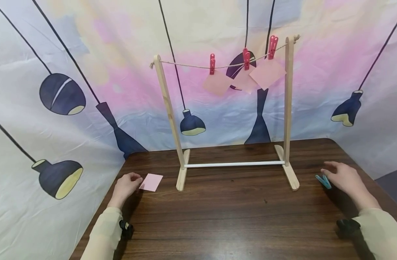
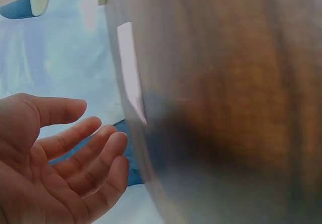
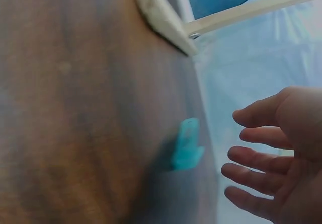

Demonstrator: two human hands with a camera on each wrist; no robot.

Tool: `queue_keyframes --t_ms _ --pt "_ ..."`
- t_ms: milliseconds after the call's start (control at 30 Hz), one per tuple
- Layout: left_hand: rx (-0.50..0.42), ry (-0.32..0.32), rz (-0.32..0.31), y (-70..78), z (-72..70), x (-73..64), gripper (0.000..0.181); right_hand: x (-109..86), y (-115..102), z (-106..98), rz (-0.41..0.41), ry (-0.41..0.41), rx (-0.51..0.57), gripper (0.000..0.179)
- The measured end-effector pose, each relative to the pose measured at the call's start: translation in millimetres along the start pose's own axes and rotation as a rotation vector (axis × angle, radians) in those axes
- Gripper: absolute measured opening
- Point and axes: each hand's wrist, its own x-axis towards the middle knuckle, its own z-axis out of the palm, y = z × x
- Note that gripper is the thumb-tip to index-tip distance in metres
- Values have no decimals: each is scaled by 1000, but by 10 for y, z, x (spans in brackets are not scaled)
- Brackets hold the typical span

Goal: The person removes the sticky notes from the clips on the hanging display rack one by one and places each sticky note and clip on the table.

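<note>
On the table's left side lies a pink square of paper (image 1: 151,182), seen nearly edge-on in the left wrist view. My left hand (image 1: 128,185) hovers at its left edge with loosely bent fingers; in the left wrist view a gap separates the fingertips from the paper. At the right, a teal clothespin (image 1: 323,181) rests on the wood. My right hand (image 1: 344,178) is just beside it, fingers relaxed and thumb apart, holding nothing. The right wrist view shows the clothespin (image 3: 188,146) a short way from the fingertips.
A wooden rack (image 1: 288,101) with a white crossbar (image 1: 234,164) stands at the back of the table (image 1: 218,216). Along its rope (image 1: 188,65), red clothespins (image 1: 212,64) hold three pink papers (image 1: 268,73). A cloth with painted lamps hangs behind.
</note>
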Motion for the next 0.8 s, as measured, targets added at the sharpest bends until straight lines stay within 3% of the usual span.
queue_keyframes --t_ms 300,533,800 --pt "-8 58 122 370 -54 114 33 211 -434 -377 -70 147 83 54" --pt "-88 39 225 769 18 232 34 384 -1039 -523 -208 270 162 46" --pt "-181 45 370 1338 87 346 28 498 -1757 -607 -369 319 271 40"
